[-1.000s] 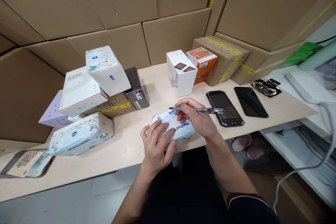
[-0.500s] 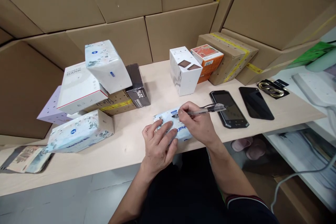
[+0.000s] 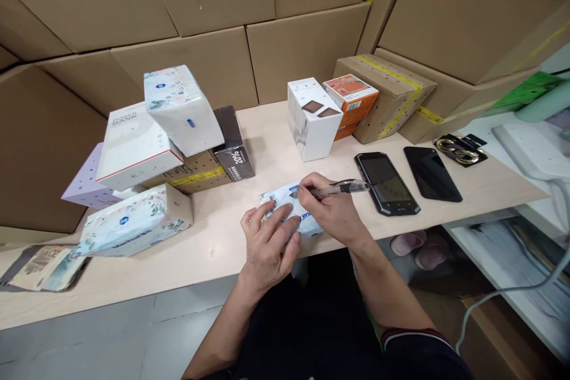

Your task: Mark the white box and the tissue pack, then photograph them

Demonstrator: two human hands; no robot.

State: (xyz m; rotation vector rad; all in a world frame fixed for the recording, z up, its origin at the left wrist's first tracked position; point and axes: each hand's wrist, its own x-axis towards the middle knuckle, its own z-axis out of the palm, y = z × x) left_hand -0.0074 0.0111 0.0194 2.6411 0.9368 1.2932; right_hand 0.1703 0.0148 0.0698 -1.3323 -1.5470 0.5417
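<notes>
Right now, seen from the head camera, the person's left hand (image 3: pixel 269 240) lies flat on a small tissue pack (image 3: pixel 289 209) near the front edge of the pale wooden desk (image 3: pixel 214 243), fingers spread and pressing it down. The right hand (image 3: pixel 332 214) has its fingers pinched shut around a clear pen (image 3: pixel 333 190), whose tip touches the pack's top face just beside the left fingertips; the barrel slants off to the right, toward a rugged black phone (image 3: pixel 387 183) lying face up. Just beside that phone lies a second, slimmer black phone (image 3: pixel 431 173), and farther right a black card with gold rings (image 3: pixel 461 150).

Behind the hands stand a white box (image 3: pixel 314 119) and, touching it, an orange box (image 3: pixel 351 98), with a taped cardboard carton (image 3: pixel 387 98) next to them. To the left sits a loose heap: a large tissue pack (image 3: pixel 180 108) tilted on top of a white power-bank box (image 3: pixel 133 145), a dark box marked 20% (image 3: pixel 234 145), a brown perforated box with yellow tape (image 3: pixel 191 173) and a lilac box (image 3: pixel 86 181). Another large tissue pack (image 3: pixel 136 222) lies on its side in front of the heap, and a flat packet (image 3: pixel 42 267) rests at the far left edge. Big cardboard cartons (image 3: pixel 214 12) wall in the desk behind.
</notes>
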